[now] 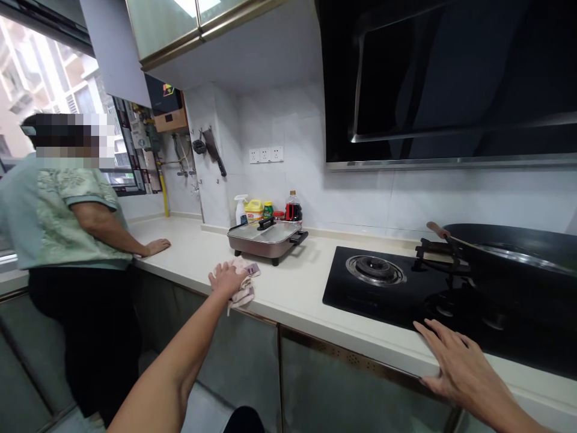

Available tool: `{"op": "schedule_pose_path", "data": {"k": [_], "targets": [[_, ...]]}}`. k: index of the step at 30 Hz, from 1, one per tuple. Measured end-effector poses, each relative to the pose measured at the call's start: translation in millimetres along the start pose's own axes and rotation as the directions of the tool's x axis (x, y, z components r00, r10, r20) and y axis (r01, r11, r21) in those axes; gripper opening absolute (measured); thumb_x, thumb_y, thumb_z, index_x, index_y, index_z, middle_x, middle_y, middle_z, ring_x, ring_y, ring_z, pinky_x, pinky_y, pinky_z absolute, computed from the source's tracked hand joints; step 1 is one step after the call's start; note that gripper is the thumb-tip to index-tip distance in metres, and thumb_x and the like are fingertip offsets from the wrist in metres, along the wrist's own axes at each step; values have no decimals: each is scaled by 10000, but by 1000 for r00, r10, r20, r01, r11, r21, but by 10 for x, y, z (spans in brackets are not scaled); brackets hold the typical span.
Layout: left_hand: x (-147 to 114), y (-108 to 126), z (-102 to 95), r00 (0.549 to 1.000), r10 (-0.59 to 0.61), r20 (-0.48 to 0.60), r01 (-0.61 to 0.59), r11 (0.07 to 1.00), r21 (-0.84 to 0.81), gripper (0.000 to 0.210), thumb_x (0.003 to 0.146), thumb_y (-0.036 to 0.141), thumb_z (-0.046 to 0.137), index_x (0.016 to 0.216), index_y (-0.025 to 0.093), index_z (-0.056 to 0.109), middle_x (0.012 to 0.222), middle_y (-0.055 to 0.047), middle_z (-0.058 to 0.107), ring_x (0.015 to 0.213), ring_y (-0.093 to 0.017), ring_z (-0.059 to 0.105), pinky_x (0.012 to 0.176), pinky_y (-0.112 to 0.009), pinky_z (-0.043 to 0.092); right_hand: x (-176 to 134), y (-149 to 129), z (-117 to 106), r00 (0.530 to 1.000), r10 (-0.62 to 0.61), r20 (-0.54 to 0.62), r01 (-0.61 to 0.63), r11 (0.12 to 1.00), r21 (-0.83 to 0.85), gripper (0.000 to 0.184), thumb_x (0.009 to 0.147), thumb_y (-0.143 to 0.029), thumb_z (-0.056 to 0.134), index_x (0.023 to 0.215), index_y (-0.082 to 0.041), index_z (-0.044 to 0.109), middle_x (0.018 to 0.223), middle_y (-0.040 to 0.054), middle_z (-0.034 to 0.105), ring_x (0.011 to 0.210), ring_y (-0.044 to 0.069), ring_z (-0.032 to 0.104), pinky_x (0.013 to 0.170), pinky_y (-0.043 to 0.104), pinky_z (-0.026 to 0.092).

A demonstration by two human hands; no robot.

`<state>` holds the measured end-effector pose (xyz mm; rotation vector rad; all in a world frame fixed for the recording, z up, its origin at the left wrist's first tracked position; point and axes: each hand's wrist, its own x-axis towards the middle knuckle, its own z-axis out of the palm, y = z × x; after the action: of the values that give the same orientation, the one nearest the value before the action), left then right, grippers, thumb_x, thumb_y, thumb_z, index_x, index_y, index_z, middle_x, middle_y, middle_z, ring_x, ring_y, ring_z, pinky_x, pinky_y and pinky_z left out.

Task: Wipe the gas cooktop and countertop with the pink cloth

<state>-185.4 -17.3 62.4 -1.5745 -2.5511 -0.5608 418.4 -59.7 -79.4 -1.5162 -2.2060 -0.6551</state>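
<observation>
Cloth touches left hand; bottle holds dark liquid.

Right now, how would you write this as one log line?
Left hand: on cloth, at edge of counter | Right hand: open, near cooktop | Lidded pan: just beyond cloth
</observation>
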Motion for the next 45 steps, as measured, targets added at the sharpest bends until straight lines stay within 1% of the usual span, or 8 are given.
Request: {"op": "schedule_pose_path", "data": {"k": [6, 13, 18, 22, 27, 36, 40, 45], "targets": [[-188, 331, 116, 995, 85, 51, -84, 996, -22, 620, 917, 527, 468, 1253, 60, 700, 1314, -283, 690, 1262, -425, 611, 1031, -486, 439, 27, -82, -191, 998, 7, 70, -7, 1000, -5, 845, 667, -392, 673, 1476, -177, 562, 1532, 215, 553, 1422, 397, 505, 1139, 572, 393], [-1195, 1304, 474, 919, 395, -15, -391, 903, -181, 423, 931, 460, 524, 1199, 204, 729, 1305, -114, 728, 1206, -308, 635, 1028, -381, 434, -1, -271, -324, 990, 108, 88, -100, 991, -88, 888, 643, -312, 694, 1508, -288, 498, 1573, 143, 529, 1454, 374, 478, 1164, 574, 355], [-1623, 1637, 639, 840, 510, -188, -543, 800, -257, 210, 889, 390, 609, 948, 221, 718, 1078, -120, 742, 1114, -312, 621, 980, -410, 416, -119, -390, -249, 982, 188, 20, -184, 977, -108, 775, 720, -305, 695, 1478, -303, 537, 1586, 130, 519, 1490, 367, 437, 1117, 531, 397], [-1615, 1682, 630, 820, 547, -167, -572, 775, -269, 186, 883, 398, 631, 897, 220, 685, 1036, -114, 734, 1099, -314, 616, 942, -409, 403, -172, -457, -260, 978, 207, 7, -206, 976, -69, 670, 784, -387, 706, 1434, -294, 574, 1594, 139, 508, 1496, 396, 418, 1137, 559, 357], [-1444, 1808, 535, 874, 477, -95, -480, 815, -324, 274, 943, 430, 575, 1042, 206, 697, 1209, -128, 729, 1200, -316, 603, 979, -398, 406, -273, -568, -282, 975, 213, -57, -215, 976, -22, 712, 850, -502, 686, 1506, -320, 480, 1557, 133, 548, 1448, 437, 458, 1131, 601, 352], [-1190, 2525, 594, 842, 540, -10, -528, 819, -225, 379, 996, 398, 467, 1169, 113, 647, 1286, -238, 687, 1279, -379, 573, 1081, -499, 360, -260, -730, -248, 935, 259, -244, -270, 963, -13, 481, 994, -547, 529, 1378, -269, 611, 1403, 118, 668, 1344, 383, 551, 1110, 541, 384], [-1155, 2902, 657, 791, 610, 45, -587, 778, -222, 406, 1002, 416, 467, 1192, 99, 637, 1313, -251, 670, 1313, -382, 559, 1101, -511, 357, -235, -757, -186, 883, 295, -365, -283, 955, 88, 423, 1036, -479, 503, 1320, -210, 662, 1364, 129, 687, 1322, 331, 558, 1121, 511, 355], [-1405, 3567, 724, 635, 765, 109, -715, 635, -293, 469, 987, 478, 484, 1249, 128, 654, 1374, -200, 666, 1331, -331, 572, 1111, -440, 388, -221, -742, -94, 848, 288, -444, -263, 958, 119, 329, 1060, -335, 464, 1273, -221, 686, 1310, 106, 716, 1288, 296, 581, 1103, 491, 350]]}}
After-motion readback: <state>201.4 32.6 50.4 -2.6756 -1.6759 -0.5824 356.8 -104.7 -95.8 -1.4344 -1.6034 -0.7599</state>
